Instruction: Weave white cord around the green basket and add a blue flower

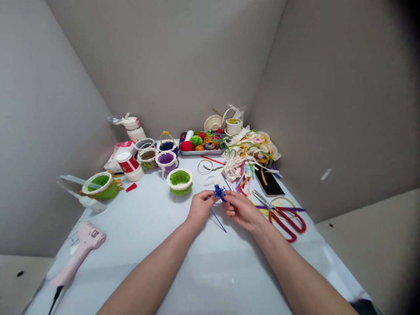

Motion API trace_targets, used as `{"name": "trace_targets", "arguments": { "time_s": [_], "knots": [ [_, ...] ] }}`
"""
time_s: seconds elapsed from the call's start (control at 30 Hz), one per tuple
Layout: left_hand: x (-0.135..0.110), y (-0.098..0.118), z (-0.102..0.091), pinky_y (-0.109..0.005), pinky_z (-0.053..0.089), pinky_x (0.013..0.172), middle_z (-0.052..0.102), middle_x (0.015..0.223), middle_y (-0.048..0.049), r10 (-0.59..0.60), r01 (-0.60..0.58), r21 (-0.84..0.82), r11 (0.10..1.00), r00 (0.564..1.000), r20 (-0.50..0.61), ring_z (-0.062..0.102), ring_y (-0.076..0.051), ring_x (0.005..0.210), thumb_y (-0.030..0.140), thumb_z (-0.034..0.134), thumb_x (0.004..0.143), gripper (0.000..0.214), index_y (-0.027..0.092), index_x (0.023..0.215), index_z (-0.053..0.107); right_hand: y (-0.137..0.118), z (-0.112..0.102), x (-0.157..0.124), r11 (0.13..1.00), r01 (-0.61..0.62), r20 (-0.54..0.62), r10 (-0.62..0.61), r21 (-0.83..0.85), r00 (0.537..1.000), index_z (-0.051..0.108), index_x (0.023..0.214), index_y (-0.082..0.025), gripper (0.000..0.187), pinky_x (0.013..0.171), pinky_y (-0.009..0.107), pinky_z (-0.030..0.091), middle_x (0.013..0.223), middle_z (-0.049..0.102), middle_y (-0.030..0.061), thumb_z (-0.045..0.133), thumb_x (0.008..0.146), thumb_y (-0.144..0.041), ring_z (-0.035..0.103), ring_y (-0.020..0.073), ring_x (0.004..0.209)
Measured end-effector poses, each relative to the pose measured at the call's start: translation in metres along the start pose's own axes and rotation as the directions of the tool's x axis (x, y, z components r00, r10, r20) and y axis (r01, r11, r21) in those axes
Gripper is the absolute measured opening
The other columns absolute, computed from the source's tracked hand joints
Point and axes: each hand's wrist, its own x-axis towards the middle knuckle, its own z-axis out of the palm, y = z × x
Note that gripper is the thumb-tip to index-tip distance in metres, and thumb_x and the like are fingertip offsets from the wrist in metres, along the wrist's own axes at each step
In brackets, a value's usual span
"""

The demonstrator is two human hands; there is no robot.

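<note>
Over the middle of the table, my left hand (201,210) and my right hand (241,208) pinch a shiny blue ribbon bow (219,191) between them. The left thumb and fingertips grip its left side, the right fingertips its right side. A thin blue strip (219,220) hangs from below the bow down between my hands. Just beyond my left hand stands a small green woven basket (180,189) with a white rim. To the right of my right hand lie red-handled scissors (278,214), blades pointing away.
A pink glue gun (82,249) lies at the left, near another green basket (103,186). Several small baskets, including a purple one (166,162), stand behind. A metal tray (201,152) holds yarn balls. Yarn scraps (252,148) pile up near a phone (271,181).
</note>
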Motion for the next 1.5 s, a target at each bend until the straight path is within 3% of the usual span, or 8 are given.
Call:
{"name": "trace_targets", "arguments": {
  "time_s": [0.33, 0.4, 0.5, 0.6, 0.77, 1.0, 1.2, 1.5],
  "knots": [
    [-0.004, 0.004, 0.001, -0.018, 0.023, 0.046, 0.041, 0.052, 0.0085, -0.171, 0.199, -0.393, 0.898, 0.980, 0.106, 0.033, -0.003, 0.047, 0.034, 0.084, 0.060, 0.033, 0.014, 0.072, 0.062, 0.006, 0.008, -0.002, 0.961, 0.172, -0.053, -0.188, -0.218, 0.981, 0.054, 0.079, -0.019, 0.037, 0.046, 0.019, 0.030, 0.061, 0.050, -0.0053, 0.077, 0.070, -0.046, 0.040, 0.0064, 0.050],
    [-0.004, 0.006, 0.002, -0.018, 0.021, 0.045, 0.033, 0.048, 0.0113, -0.192, 0.213, -0.491, 0.845, 0.977, 0.094, 0.028, -0.002, 0.043, 0.030, 0.085, 0.059, 0.034, 0.015, 0.071, 0.057, 0.008, 0.007, -0.003, 0.848, 0.279, -0.046, -0.335, -0.451, 0.941, 0.058, 0.081, -0.019, 0.032, 0.054, 0.023, 0.039, 0.068, 0.057, -0.0020, 0.067, 0.079, -0.049, 0.049, 0.0106, 0.059],
    [-0.004, 0.008, 0.003, -0.017, 0.019, 0.043, 0.027, 0.045, 0.0137, -0.212, 0.217, -0.566, 0.795, 0.974, 0.076, 0.021, -0.001, 0.039, 0.028, 0.085, 0.059, 0.035, 0.015, 0.075, 0.057, 0.013, 0.007, -0.005, 0.515, 0.412, 0.094, -0.534, -0.752, 0.840, 0.063, 0.095, -0.020, 0.023, 0.079, 0.031, 0.046, 0.093, 0.065, 0.0043, 0.058, 0.087, -0.041, 0.059, 0.0185, 0.087],
    [-0.004, 0.009, 0.004, -0.016, 0.021, 0.043, 0.029, 0.044, 0.0136, -0.188, 0.175, -0.582, 0.794, 0.981, 0.040, 0.021, -0.001, 0.039, 0.027, 0.084, 0.061, 0.034, 0.014, 0.078, 0.057, 0.019, 0.008, -0.007, 0.285, 0.445, 0.230, -0.558, -0.849, 0.797, 0.061, 0.109, -0.021, 0.027, 0.092, 0.035, 0.043, 0.110, 0.065, 0.0070, 0.063, 0.085, -0.034, 0.058, 0.0218, 0.105],
    [-0.005, 0.010, 0.004, -0.016, 0.025, 0.044, 0.033, 0.043, 0.0128, -0.137, 0.141, -0.596, 0.790, 0.989, 0.053, 0.026, -0.002, 0.039, 0.027, 0.082, 0.066, 0.035, 0.017, 0.072, 0.050, 0.026, 0.007, -0.008, 0.236, 0.318, 0.199, -0.418, -0.918, 0.886, 0.059, 0.115, -0.021, 0.030, 0.071, 0.028, 0.046, 0.089, 0.070, 0.0037, 0.061, 0.087, -0.032, 0.063, 0.0175, 0.077],
    [0.000, 0.010, -0.001, -0.015, 0.021, 0.041, 0.054, 0.056, 0.0061, -0.138, 0.119, -0.567, 0.815, 0.990, 0.009, 0.027, 0.001, 0.038, 0.028, 0.080, 0.067, 0.030, 0.014, 0.074, 0.054, 0.021, 0.011, -0.014, 0.000, 0.215, 0.198, -0.395, -0.977, 0.897, 0.066, 0.092, -0.020, 0.023, 0.068, 0.026, 0.040, 0.083, 0.071, 0.0059, 0.044, 0.096, -0.024, 0.064, 0.0180, 0.074],
    [0.008, 0.023, -0.010, -0.015, 0.017, 0.039, 0.058, 0.064, 0.0044, -0.113, 0.058, -0.609, 0.791, 0.992, -0.052, 0.025, 0.002, 0.038, 0.026, 0.080, 0.068, 0.027, 0.012, 0.076, 0.058, 0.022, 0.014, -0.018, 0.030, 0.229, 0.211, -0.291, -0.973, 0.933, 0.060, 0.083, -0.020, 0.022, 0.066, 0.025, 0.037, 0.078, 0.068, 0.0036, 0.042, 0.095, -0.024, 0.060, 0.0169, 0.072],
    [0.000, 0.057, -0.012, -0.014, 0.017, 0.039, 0.064, 0.068, -0.0001, -0.137, 0.079, -0.584, 0.808, 0.989, -0.056, 0.024, 0.003, 0.038, 0.027, 0.083, 0.062, 0.033, 0.008, 0.083, 0.065, 0.026, 0.021, -0.022, 0.309, 0.317, 0.266, -0.195, -0.897, 0.944, 0.053, 0.078, -0.019, 0.025, 0.066, 0.024, 0.036, 0.071, 0.057, -0.0007, 0.038, 0.096, -0.029, 0.051, 0.0138, 0.068]
  ]
}}
